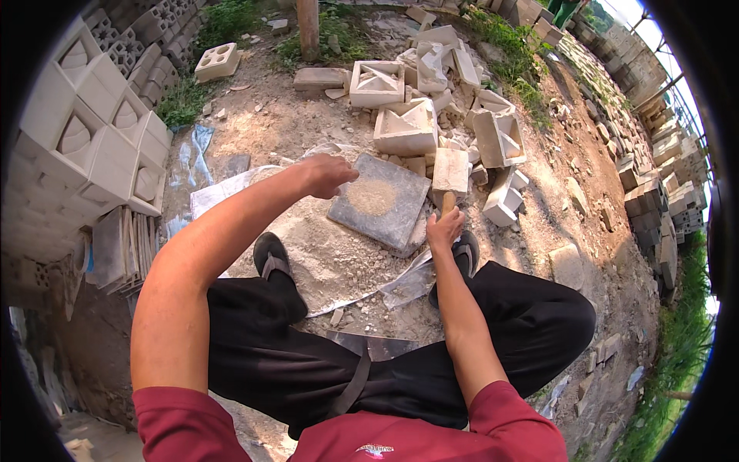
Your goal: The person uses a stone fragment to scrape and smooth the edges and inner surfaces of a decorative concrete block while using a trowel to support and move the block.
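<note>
Maroon-shirted, grips a wooden handle with the clamped fingers of the right hand, just right of a dark slab topped with pale grit. Holds the left hand over the slab's far left side with fingers curled together; cannot tell whether around anything. Wears on the shirt a small print, blurred past reading.

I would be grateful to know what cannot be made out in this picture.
In the head view:
Left hand: whether it holds anything; it is curled, hiding the palm.
Wooden handle: lower part, covered by the right hand.
Right shoe: partly behind the right forearm.
Pale grains on the dark slab: too small to identify.
Green cloth: cut off by the top edge.
</note>
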Available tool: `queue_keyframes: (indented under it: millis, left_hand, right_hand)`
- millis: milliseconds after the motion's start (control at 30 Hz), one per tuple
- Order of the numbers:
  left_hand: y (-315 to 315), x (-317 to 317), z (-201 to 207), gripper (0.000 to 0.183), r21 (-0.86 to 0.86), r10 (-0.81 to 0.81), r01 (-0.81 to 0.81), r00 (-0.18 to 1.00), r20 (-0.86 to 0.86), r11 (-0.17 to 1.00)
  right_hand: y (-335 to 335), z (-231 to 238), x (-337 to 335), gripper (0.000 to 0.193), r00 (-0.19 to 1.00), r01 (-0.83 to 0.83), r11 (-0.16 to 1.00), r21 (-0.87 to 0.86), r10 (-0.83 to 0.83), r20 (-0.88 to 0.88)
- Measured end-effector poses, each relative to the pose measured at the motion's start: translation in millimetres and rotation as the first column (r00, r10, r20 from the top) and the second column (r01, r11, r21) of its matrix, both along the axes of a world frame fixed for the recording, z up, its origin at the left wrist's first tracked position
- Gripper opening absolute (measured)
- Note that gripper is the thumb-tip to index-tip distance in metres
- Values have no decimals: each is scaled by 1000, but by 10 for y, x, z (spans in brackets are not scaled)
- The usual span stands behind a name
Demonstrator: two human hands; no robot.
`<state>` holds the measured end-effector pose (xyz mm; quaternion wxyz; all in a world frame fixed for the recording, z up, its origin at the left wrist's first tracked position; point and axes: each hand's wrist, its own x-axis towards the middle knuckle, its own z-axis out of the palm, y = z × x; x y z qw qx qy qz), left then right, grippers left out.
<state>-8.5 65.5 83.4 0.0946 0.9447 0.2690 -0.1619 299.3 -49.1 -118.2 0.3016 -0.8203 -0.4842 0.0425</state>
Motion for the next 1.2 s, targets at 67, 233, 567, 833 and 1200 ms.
queue_keyframes:
  millis: [67,233,567,833,1200]
  left_hand:
    - [-8,-128,-83,31,-19,0,-1,998,-65,1000]
    - [-17,-274,-212,30,-55,-5,1,998,-70,998]
    - [-57,-540,-232,30,-68,3,-7,999,-55,998]
    - [-5,-327,-16,33,-27,23,-25,998,-59,999]
    - [3,-509,110,34,31,73,-71,995,-64,997]
  right_hand:
    - [-38,85,-384,60,955,-135,969,205,72,287]
    - [206,-24,-616,62,987,-2,980,-198,-30,-158]
    - [619,-556,-158,49,777,-72,979,-190,-65,-626]
    - [769,-498,136,31,586,-22,995,94,89,-805]
    - [473,1124,-1185,35,720,-73,893,443,355,-597]
